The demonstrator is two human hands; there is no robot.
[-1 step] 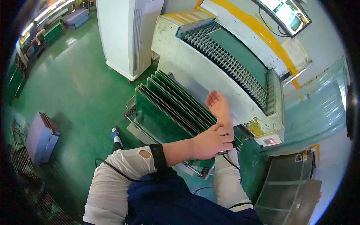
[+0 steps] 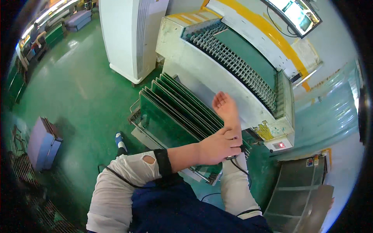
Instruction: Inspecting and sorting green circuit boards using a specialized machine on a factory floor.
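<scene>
On my feed I count two bare hands, one left hand [image 2: 217,149] and one right hand [image 2: 226,108], plus two pale sleeves [image 2: 112,194] and one blue shoe [image 2: 119,137]. I see one roller conveyor [image 2: 237,64] and one metal rack [image 2: 135,115] of several green panels [image 2: 155,116], overlapping too tightly for an exact total. I also find one monitor [image 2: 297,17], one tall white vented cabinet [image 2: 120,39], one control box with a red-lit display [image 2: 279,145] and two lilac box-shaped blocks [image 2: 42,143].

1 head-worn fisheye view, close above the hands [image 2: 217,148], downward over green floor [image 2: 83,101]
</scene>
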